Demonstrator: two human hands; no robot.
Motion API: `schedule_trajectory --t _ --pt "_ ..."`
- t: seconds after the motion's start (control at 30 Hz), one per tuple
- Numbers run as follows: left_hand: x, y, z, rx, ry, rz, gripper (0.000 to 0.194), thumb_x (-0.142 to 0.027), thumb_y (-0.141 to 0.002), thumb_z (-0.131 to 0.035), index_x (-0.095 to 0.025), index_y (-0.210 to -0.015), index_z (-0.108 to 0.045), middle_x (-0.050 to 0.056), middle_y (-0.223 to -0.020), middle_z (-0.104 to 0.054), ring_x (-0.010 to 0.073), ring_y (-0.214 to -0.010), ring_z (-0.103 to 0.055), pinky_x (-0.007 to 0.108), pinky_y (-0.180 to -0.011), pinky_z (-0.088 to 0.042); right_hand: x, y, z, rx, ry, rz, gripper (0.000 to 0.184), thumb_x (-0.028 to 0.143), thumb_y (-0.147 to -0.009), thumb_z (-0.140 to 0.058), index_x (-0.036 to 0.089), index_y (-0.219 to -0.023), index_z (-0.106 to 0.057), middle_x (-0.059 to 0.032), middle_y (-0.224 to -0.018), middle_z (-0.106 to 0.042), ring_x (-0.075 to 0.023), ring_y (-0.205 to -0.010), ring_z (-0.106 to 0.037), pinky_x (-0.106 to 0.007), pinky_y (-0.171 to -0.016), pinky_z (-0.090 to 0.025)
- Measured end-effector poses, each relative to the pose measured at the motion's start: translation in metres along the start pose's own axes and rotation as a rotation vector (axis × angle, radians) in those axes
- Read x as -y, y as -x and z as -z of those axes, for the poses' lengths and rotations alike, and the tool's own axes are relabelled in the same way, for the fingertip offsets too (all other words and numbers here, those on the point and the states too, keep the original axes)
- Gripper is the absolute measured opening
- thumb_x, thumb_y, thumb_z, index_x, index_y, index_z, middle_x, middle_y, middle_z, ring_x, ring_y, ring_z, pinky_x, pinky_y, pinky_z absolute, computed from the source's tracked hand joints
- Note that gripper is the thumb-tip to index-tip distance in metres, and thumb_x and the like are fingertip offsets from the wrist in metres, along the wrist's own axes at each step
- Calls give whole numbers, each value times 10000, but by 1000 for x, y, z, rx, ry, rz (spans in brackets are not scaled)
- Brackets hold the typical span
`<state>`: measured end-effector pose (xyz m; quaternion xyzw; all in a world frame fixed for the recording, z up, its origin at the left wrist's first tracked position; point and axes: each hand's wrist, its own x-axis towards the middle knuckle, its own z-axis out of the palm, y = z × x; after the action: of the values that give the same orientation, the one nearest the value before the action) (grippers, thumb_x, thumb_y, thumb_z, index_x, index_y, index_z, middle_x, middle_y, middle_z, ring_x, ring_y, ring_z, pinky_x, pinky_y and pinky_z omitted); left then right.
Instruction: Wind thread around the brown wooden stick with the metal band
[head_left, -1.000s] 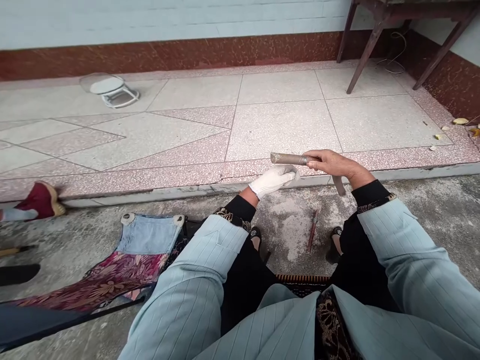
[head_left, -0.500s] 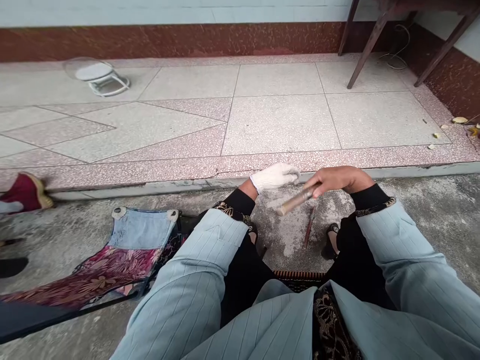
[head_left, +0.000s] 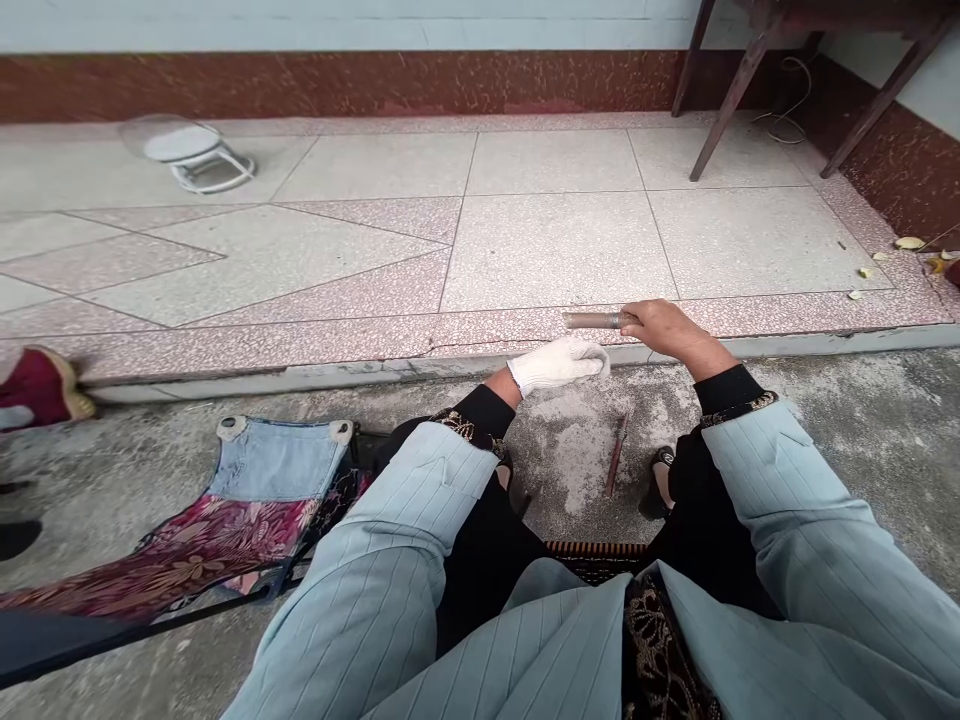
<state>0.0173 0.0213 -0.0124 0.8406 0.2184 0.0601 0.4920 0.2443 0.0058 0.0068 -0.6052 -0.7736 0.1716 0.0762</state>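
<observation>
My right hand (head_left: 664, 327), bare, is closed round one end of a wooden-handled tool. Its thick brown handle (head_left: 591, 320), bound with wire near my fingers, points left and lies almost level. The tool's far part is hidden by my hand. Just below and left of it, my left hand (head_left: 559, 366) wears a white knitted glove. The gloved fingers are curled together, and whatever they may hold is hidden. On the concrete between my feet lies a thin reddish-brown stick (head_left: 616, 455).
A raised tiled step (head_left: 555, 250) runs across in front of me. On it stand a low white stool (head_left: 191, 150) and a dark wooden table (head_left: 731, 100). To my left is a patterned fabric folding chair (head_left: 225, 530); another person's red shoe (head_left: 41, 385) shows beyond it.
The handle dipped towards the ground half a second ago and is level again now, with my right hand raised. A grey blade-like strip below my right hand a second ago is out of sight.
</observation>
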Motion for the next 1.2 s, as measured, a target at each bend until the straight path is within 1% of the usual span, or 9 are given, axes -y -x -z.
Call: schedule_trajectory --t 0.13,0.2,0.27,0.37,0.47,0.6,0.73,0.93,1.2 --pt "0 2 9 -45 -205 34 242 -269 -845 -481 -151 -898 -685 9 -759 -618 115 -670 -517 213 -630 -363 8 3 -2 395 54 61 113 220 -778 -641 176 -837 -726 -75 -775 -678 -162 -658 -532 -291 -611 -346" --pt "1 2 14 -59 -246 50 222 -251 -835 -496 -151 -901 -683 10 -755 -630 119 -676 -527 219 -638 -366 13 10 5 638 -96 160 143 246 -759 -669 194 -866 -747 -45 -783 -696 -153 -662 -550 -283 -621 -371" --pt "1 3 19 -89 -194 69 219 -253 -843 -500 -146 -923 -674 16 -776 -639 115 -671 -527 219 -637 -375 15 18 17 736 -353 290 250 326 -764 -683 207 -975 -746 -33 -888 -713 -152 -737 -580 -280 -673 -404" --pt "0 4 21 -194 23 69 227 -290 -867 -505 -125 -946 -640 35 -806 -630 92 -618 -494 211 -592 -380 12 25 32 401 -679 298 369 396 -800 -651 171 -1089 -700 -43 -941 -684 -143 -779 -565 -277 -707 -413" --pt "0 3 17 -231 207 27 217 -311 -894 -493 -124 -899 -604 4 -685 -556 61 -535 -420 182 -522 -334 7 22 31 54 -768 182 317 353 -801 -642 132 -1025 -679 -27 -807 -623 -128 -714 -516 -261 -658 -390" --pt "6 0 6 -116 429 32 261 -374 -918 -476 -136 -910 -585 -34 -565 -473 46 -440 -327 172 -425 -231 2 10 19 -110 -892 100 229 344 -799 -632 134 -890 -628 -10 -735 -558 -106 -653 -480 -246 -606 -376" --pt "7 1 0 -129 618 42 314 -424 -893 -534 -126 -961 -605 -12 -627 -536 37 -437 -384 166 -417 -280 0 7 18 -127 -1005 71 266 387 -776 -681 146 -847 -594 -9 -739 -555 -96 -644 -477 -235 -595 -395" --pt "4 -1 -10 -122 824 24 342 -434 -850 -610 -113 -969 -614 14 -679 -581 55 -503 -493 171 -482 -392 18 12 14 9 -1258 148 456 528 -787 -679 175 -1046 -553 -65 -941 -641 -121 -749 -555 -240 -639 -470" --pt "-1 1 -13 -19 1034 -11 338 -323 -778 -565 -75 -985 -665 162 -850 -688 208 -715 -653 345 -674 -533 24 12 10 58 -1422 99 429 521 -774 -713 184 -936 -504 -16 -827 -595 -91 -621 -529 -228 -556 -461"
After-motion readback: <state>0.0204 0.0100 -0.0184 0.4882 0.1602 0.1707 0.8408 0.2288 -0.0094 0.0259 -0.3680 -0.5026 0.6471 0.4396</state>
